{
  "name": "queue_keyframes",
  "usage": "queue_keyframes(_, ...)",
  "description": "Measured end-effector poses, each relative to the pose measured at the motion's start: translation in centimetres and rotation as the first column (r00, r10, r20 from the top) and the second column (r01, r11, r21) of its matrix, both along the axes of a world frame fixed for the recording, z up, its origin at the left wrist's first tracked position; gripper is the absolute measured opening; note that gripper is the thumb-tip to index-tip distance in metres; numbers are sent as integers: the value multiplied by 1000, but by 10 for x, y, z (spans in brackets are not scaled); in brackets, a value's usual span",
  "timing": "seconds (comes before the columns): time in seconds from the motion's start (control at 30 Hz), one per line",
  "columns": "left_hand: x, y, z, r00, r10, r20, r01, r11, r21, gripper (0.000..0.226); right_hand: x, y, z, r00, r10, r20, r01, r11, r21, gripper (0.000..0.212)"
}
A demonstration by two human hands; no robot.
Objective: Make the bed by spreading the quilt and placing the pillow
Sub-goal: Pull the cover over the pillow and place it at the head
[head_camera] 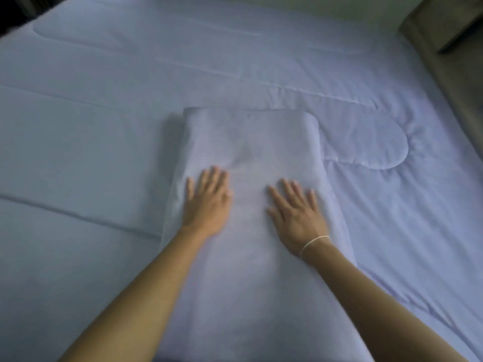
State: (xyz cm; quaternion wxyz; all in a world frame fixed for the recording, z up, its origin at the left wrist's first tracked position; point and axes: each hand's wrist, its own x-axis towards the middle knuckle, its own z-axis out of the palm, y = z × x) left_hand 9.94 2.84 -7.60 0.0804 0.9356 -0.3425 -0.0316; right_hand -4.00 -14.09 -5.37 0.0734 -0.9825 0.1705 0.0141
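A pale blue-white quilt (109,121) with stitched curved seams lies spread flat over the whole bed. On top of it, in the middle and reaching toward me, lies a pillow (251,142) in a matching pale case. My left hand (209,202) rests palm down with straight fingers on the pillow's left part. My right hand (296,218) lies flat on its right part, fingers spread, with a thin white band round the wrist. Neither hand holds anything.
A brown upholstered bed frame (444,45) runs along the right side and far right corner. Past the bed's far left corner the room is dark (15,11). The quilt stretches wide on both sides of the pillow.
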Motion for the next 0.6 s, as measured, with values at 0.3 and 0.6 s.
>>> queue_keyframes(0.3,61,-19,10,996,69,54,-58,982,-179,63,69,-80,10,947,-253,197,239,967,92,51)
queue_keyframes(0.6,145,17,-2,920,388,-58,-380,918,117,59,96,-136,-5,873,-480,-92,484,875,23,60)
